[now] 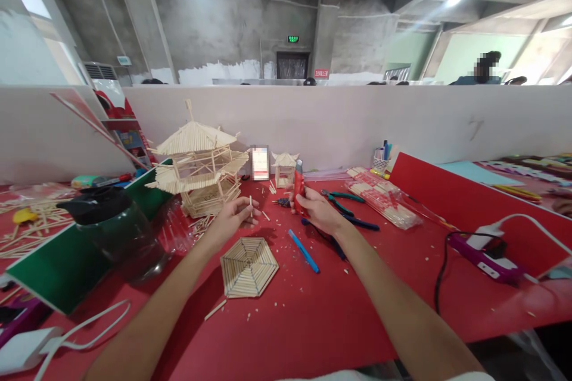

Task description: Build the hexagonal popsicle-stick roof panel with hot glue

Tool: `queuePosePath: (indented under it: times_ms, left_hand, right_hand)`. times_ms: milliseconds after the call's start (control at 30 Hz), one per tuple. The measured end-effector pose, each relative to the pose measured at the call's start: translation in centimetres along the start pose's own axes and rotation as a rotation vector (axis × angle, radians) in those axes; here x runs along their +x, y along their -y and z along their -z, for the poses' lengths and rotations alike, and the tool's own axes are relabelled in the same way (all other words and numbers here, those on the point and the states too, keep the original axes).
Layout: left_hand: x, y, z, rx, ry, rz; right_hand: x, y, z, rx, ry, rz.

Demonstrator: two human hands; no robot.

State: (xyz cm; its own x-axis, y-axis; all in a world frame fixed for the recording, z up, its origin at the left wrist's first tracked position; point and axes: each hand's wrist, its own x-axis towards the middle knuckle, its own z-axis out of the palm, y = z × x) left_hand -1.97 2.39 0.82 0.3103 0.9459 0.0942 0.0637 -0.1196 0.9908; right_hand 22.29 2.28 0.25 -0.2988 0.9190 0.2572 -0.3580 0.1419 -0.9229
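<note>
My left hand pinches a short piece of wooden stick upright between thumb and fingers. In my right hand is a red utility knife, its grey end pointing up. Below my left hand lies a flat polygonal panel of sticks with blue lines along its seams. A blue pen rests beside that panel. Left of my left hand stands a large stick-built pavilion. Behind the hands is a smaller stick pavilion. A dark tool with a pointed tip lies partly hidden by my right hand.
Pliers and bagged sticks lie to the right, near a purple power strip. At left, a dark jug stands against a green board. A white partition closes off the back.
</note>
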Motion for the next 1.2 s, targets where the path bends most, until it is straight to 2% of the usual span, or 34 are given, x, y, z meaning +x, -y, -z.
queuePosePath:
  times_ms: [100, 200, 267, 400, 533, 667, 833, 1033, 1200]
  left_hand:
    - [-0.3, -0.4, -0.3, 0.017, -0.001, 0.010]
    - [-0.4, -0.6, -0.5, 0.010, 0.000, 0.009]
    - [-0.3, -0.6, -0.6, -0.008, 0.003, 0.005]
    - [-0.3, -0.5, -0.5, -0.048, -0.005, 0.014]
    - [-0.4, -0.4, -0.4, -0.123, -0.037, 0.098]
    - [-0.4, -0.3, -0.1, -0.149, -0.081, 0.157]
    - [-0.4, -0.1, -0.1, -0.153, -0.073, 0.137]
    - [-0.3, 0.0, 0.0, -0.144, -0.076, 0.095]
    - [-0.2, 0.2, 0.2, -0.142, -0.071, 0.096]
  right_hand:
    - [0.0, 0.0, -0.5, -0.027, 0.005, -0.022]
    - [0.3, -0.3, -0.3, -0.127, -0.072, 0.015]
    - [0.5, -0.5, -0.1, -0.098, -0.101, 0.035]
    - [0.6, -1.0, 0.0, 0.060, -0.033, -0.035]
    - [0.5, -1.5, -0.2, 0.003, 0.022, -0.042]
    - [0.3, -1.4, -0.3, -0.034, 0.020, -0.025]
    - [0.1, -1.1, -0.6, -0.043, 0.024, -0.035]
    - [0.2, -1.0, -1.1, -0.141, -0.076, -0.059]
    - [0.3, -0.8, -1.2, -0.160, -0.098, -0.026]
